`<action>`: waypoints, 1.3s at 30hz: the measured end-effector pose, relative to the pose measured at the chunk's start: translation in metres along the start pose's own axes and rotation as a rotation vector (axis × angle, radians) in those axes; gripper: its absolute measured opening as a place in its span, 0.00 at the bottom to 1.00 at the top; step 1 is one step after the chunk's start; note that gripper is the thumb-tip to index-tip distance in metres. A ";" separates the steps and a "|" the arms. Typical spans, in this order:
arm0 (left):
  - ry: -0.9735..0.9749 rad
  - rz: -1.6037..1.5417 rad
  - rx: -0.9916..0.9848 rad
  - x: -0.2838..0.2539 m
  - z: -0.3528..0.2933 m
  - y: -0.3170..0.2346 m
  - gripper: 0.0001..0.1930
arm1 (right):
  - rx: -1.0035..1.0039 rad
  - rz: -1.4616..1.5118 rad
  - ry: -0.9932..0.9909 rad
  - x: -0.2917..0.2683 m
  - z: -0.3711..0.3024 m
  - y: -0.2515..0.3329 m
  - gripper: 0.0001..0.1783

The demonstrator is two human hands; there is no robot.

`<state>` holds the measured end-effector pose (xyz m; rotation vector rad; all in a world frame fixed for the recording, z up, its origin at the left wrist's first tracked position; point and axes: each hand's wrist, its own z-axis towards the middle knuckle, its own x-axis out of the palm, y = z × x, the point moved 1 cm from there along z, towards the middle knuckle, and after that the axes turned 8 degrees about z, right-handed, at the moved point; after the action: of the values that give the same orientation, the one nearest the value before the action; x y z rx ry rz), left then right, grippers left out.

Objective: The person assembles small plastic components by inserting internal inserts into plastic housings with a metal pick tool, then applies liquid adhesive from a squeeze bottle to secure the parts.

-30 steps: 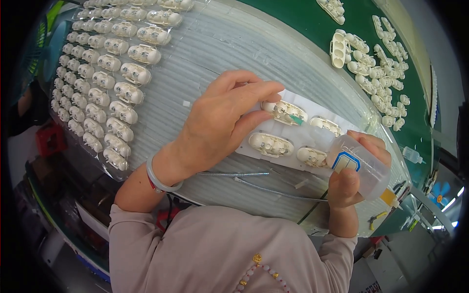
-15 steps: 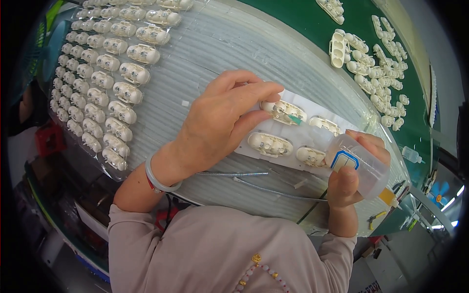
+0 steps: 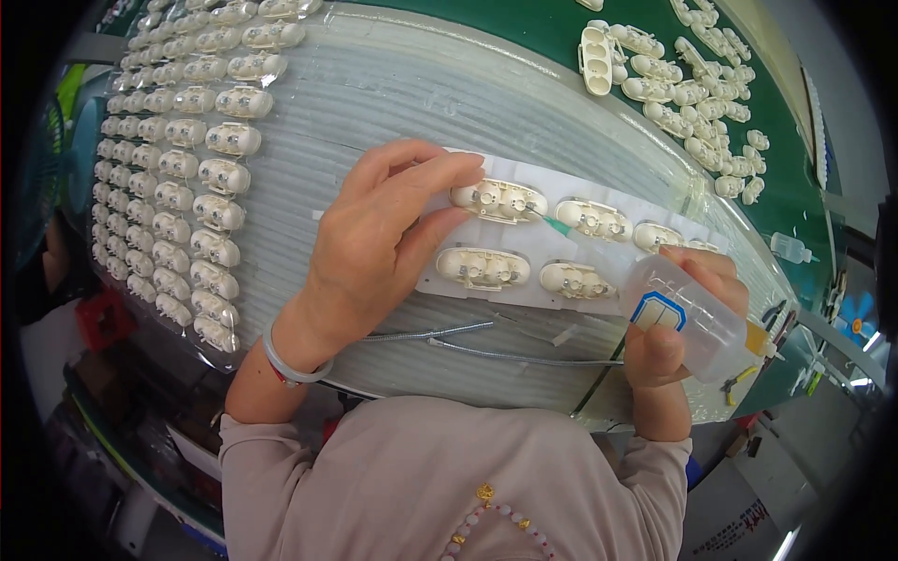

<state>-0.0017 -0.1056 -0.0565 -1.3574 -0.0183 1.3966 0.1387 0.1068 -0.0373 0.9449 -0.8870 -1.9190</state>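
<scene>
My right hand [image 3: 687, 318] is wrapped round a translucent squeeze bottle [image 3: 697, 323] with a blue-edged label, tilted so its green needle tip [image 3: 557, 225] points left. The thin needle reaches the right end of a cream plastic housing [image 3: 500, 201], a rounded piece with small metallic parts in its cups. My left hand [image 3: 369, 238] pinches that housing's left end between thumb and fingers. The housing lies on a white board [image 3: 552, 245] with several like it, among them a lower-left housing [image 3: 484, 268]. The bottle and right fingers partly hide the board's right end.
At left, rows of cream housings [image 3: 220, 176] stand on clear film. A loose heap of housings [image 3: 692, 103] lies on the green surface at far right. Metal spring tubes [image 3: 524, 356] lie near my body. A small bottle [image 3: 791, 248] and yellow-handled cutters [image 3: 739, 381] are at right.
The needle tip has moved from the left part of the upper-left housing to its right end. My left hand stays at that housing's left end. The whole view has shifted somewhat.
</scene>
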 end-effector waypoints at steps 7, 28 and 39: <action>0.013 0.009 -0.001 0.000 0.000 0.000 0.19 | -0.049 -0.014 -0.016 0.005 0.001 -0.004 0.33; 0.063 0.078 0.007 -0.002 0.001 -0.004 0.20 | 0.045 -0.144 -0.226 -0.026 -0.034 0.006 0.33; 0.052 0.093 -0.017 -0.001 0.001 -0.006 0.19 | 0.046 -0.195 -0.157 -0.024 -0.029 0.008 0.32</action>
<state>0.0015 -0.1037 -0.0515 -1.4239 0.0680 1.4408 0.1756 0.1169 -0.0373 0.9468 -0.9622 -2.1715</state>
